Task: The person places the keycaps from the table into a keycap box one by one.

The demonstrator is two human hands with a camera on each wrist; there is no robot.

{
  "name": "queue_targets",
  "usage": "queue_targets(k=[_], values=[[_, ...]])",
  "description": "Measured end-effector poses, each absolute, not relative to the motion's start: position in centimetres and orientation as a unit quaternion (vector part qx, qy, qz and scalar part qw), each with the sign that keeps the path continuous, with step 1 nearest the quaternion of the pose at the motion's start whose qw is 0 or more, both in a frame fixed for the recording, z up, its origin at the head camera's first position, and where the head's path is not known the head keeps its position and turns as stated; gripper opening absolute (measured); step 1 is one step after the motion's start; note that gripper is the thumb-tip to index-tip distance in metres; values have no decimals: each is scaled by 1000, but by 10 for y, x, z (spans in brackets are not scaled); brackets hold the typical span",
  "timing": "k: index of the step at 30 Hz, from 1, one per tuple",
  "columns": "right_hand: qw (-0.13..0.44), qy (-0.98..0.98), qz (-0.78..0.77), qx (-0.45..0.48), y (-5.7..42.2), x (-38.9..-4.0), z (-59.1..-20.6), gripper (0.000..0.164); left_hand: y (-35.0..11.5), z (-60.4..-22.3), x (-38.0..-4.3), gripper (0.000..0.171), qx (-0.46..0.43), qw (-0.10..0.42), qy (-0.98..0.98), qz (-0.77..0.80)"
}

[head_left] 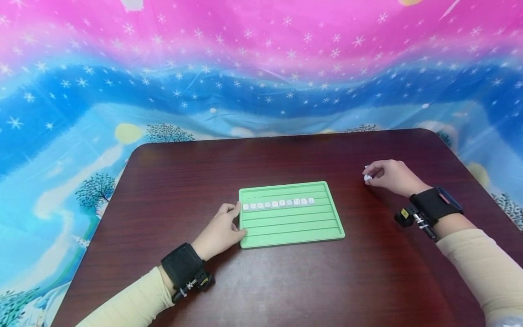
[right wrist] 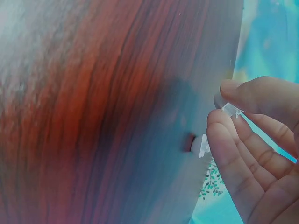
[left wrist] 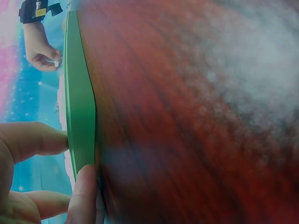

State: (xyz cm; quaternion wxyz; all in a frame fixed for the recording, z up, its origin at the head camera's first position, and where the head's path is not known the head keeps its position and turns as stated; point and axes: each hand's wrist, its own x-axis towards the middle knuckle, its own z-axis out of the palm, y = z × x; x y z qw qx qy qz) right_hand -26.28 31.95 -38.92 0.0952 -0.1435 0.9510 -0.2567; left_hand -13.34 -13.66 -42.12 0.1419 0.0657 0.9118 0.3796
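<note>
A light green ridged tray (head_left: pixel 292 229) lies on the table, with a row of several small white keycaps (head_left: pixel 282 203) along one of its upper slots. At the tray's left edge, my left hand (head_left: pixel 220 231) holds the rim between thumb and fingers; the left wrist view shows fingertips (left wrist: pixel 85 179) against its side. Off to the right of the tray, my right hand (head_left: pixel 394 177) pinches one white keycap (right wrist: pixel 230 109) between thumb and fingertips. Just beyond those fingers, another white keycap (right wrist: pixel 201 145) sits on the table, mostly hidden by the hand in the head view.
The dark reddish-brown table (head_left: pixel 286 281) has rounded far corners. A pink and blue snowflake-patterned cloth (head_left: pixel 253 86) hangs behind it and at both sides. Each wrist wears a black strap (head_left: pixel 184 265) with a small camera.
</note>
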Motion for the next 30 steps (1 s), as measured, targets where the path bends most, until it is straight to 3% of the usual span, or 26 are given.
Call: queue_targets(k=[7,15,30], values=[[97,948,-264,-151,314,-258,-386,22,-136,-422,-134,80,66,140,914,374],[100,946,-265,-159,308,-255,-383,32,-136,-422,-134,80,66,137,915,375],[106,940,-277,-168,300,-246,-384,24,-136,-421,-134,80,62,139,912,381]])
